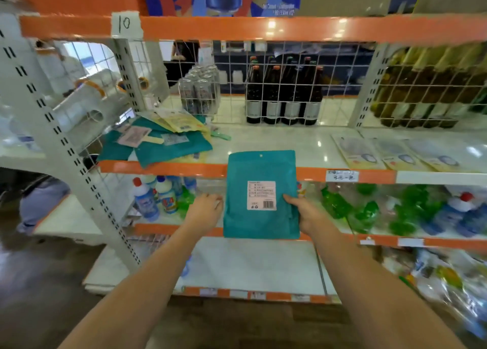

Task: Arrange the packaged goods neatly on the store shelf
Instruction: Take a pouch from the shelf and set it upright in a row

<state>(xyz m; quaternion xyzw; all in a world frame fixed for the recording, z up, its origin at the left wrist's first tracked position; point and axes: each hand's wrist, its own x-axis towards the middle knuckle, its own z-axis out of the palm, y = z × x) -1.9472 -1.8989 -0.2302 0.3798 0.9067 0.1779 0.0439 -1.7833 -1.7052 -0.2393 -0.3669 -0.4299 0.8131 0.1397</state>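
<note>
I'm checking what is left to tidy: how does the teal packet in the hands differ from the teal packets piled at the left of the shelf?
The held teal packet is upright, label side to the camera, in front of the shelf edge; the piled teal packets lie flat and askew on the shelf, overlapping. The right hand grips the held one and the left hand is at its edge; nothing holds the pile. Yellow packets lie on the pile. Both share the teal colour and a white label.

Matt teal pouch (261,190); glossy white shelf (290,143).
</note>
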